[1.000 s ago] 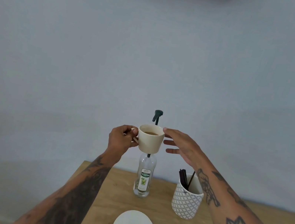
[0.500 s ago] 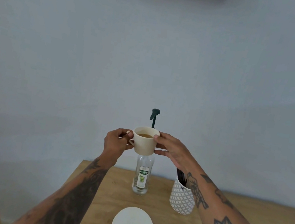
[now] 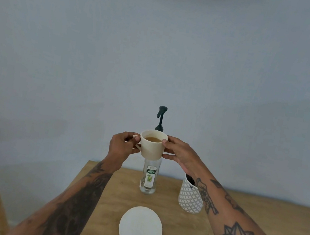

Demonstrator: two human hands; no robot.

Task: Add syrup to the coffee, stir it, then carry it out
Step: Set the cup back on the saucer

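Head view, near to far: a round white saucer [image 3: 140, 229] lies on the wooden surface [image 3: 215, 219], nearest the person. Beyond it stands the syrup bottle [image 3: 149, 178], upright, with a patterned holder [image 3: 190, 197] of dark sticks to its right. Above the bottle's shoulder, off the surface, is the cup [image 3: 152, 145], upright, with brown coffee showing inside. Left hand [image 3: 122, 145] is closed on the handle; right hand [image 3: 179, 152] is pressed against the cup's right wall, fingers spread. Behind and above the cup rises the dark pump [image 3: 161, 116], its axis vertical. The cup's mouth sits just below and nearer than the spout, so I judge pumping would fall to the right hand.
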